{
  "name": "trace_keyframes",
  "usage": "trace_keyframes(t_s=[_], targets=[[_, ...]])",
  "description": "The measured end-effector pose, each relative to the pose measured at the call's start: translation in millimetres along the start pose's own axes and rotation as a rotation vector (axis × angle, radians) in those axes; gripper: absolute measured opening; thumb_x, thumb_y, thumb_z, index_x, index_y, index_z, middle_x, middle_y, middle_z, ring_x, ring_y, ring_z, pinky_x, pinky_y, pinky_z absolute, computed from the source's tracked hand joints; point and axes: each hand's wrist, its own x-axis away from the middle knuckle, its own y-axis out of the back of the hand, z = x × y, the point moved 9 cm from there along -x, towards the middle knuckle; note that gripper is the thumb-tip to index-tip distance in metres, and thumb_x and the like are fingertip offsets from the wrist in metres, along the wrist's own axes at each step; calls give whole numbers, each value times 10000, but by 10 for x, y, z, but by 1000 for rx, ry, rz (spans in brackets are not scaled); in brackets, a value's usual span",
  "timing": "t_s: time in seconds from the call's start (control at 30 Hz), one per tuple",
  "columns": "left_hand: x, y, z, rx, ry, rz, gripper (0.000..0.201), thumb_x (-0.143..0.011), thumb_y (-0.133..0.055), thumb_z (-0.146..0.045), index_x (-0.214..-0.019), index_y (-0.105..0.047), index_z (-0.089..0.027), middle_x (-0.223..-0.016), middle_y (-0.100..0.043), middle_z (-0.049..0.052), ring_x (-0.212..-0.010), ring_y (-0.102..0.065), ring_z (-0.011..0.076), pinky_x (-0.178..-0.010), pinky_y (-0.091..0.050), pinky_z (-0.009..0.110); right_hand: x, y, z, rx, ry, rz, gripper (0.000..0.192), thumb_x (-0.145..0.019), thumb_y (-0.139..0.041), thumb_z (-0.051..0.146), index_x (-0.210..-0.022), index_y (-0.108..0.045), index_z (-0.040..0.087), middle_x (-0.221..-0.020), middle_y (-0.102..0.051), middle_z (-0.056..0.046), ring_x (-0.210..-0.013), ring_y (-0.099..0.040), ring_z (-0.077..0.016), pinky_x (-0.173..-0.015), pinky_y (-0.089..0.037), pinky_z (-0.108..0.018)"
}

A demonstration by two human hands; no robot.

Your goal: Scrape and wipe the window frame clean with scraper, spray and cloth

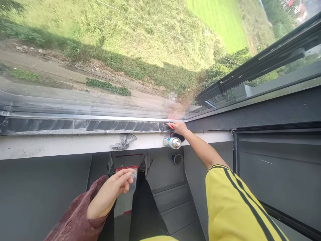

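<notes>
My right hand [180, 128] reaches to the window corner, fingers closed on a flat red piece [170, 125] pressed against the dark window frame [120, 126]. Most of that piece is hidden by the hand, so its kind is unclear. Just below, a spray can [172, 143] lies on the white sill [82, 144], beside a dark bristly thing [178, 136]. My left hand [116, 185] hangs in front of the sill with thumb and fingers pinched together. A small greyish bit shows at its fingertips, too small to name.
A crumpled grey mesh cloth [123, 141] lies over the sill's edge. Below are a step ladder [129, 160] and a dark round container [177, 159]. The large window pane [112, 67] rises in front, and another window frame [260, 60] runs along the right.
</notes>
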Motion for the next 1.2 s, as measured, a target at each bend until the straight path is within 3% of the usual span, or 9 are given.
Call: trace_keyframes(t_s=[0.1, 0.23, 0.43, 0.6, 0.7, 0.83, 1.03, 1.13, 1.2], targets=[[-3, -11, -9, 3, -14, 1, 482, -717, -671, -539, -1001, -586, -160, -773, -547, 18, -617, -391, 123, -566, -355, 253, -15, 46, -94, 3, -54, -34, 270, -845, -408, 140, -943, -660, 147, -868, -623, -86, -731, -503, -151, -619, -271, -264], [16, 0, -16, 2, -11, -17, 467, -726, -664, -523, -1004, -595, -154, -783, -555, 27, -620, -405, 126, -577, -366, 258, -16, 29, -66, -2, 41, 6, 238, -844, -443, 167, -934, -664, 162, -888, -629, -78, -777, -518, -153, -625, -273, -255], [3, -1, -23, -8, -18, 0, 424, -757, -643, -504, -998, -607, -156, -786, -548, 34, -617, -402, 129, -573, -362, 259, 75, -17, -46, -8, 18, 16, 267, -855, -427, 186, -972, -666, 168, -876, -630, -76, -742, -517, -146, -601, -255, -259], [-47, -14, 34, -1, -10, 16, 423, -774, -634, -497, -1025, -581, -161, -792, -547, 26, -619, -396, 128, -566, -348, 254, 37, 19, -128, -6, -85, -60, 317, -866, -388, 165, -1022, -663, 176, -885, -626, -77, -753, -507, -149, -601, -249, -260], [-42, -24, 38, -2, -10, 29, 401, -786, -624, -495, -1022, -568, -175, -793, -545, 16, -622, -389, 127, -577, -350, 257, 63, 32, -74, -2, -11, 5, 284, -823, -441, 158, -977, -679, 179, -850, -617, -67, -720, -492, -142, -583, -240, -264], [-4, -30, 1, 0, -8, 26, 414, -769, -635, -505, -1008, -574, -171, -784, -543, 16, -609, -391, 124, -566, -342, 257, 214, 524, 84, -68, 46, -117, 316, -873, -424, 237, -1080, -662, 224, -809, -596, -60, -727, -481, -146, -620, -280, -260], [82, -59, -86, 13, -66, 24, 389, -746, -655, -461, -969, -607, -146, -762, -555, 26, -574, -423, 112, -532, -328, 247, 485, 1495, 819, -381, 166, -375, 320, -906, -422, 368, -1037, -681, 232, -731, -551, -70, -753, -489, -165, -752, -364, -299], [113, -2, -124, 22, -105, 12, 363, -754, -646, -435, -955, -610, -135, -747, -558, 29, -561, -436, 106, -520, -331, 238, 489, 1649, 1066, -807, 41, -445, 297, -846, -527, 440, -934, -704, 218, -757, -565, -65, -767, -520, -171, -762, -410, -320], [143, 111, -197, 40, -157, -46, 374, -755, -641, -428, -980, -607, -132, -764, -558, 35, -563, -445, 107, -513, -341, 237, 417, 1498, 1283, -1236, -44, -320, 306, -769, -621, 470, -880, -695, 195, -790, -601, -56, -767, -559, -175, -737, -452, -326]])
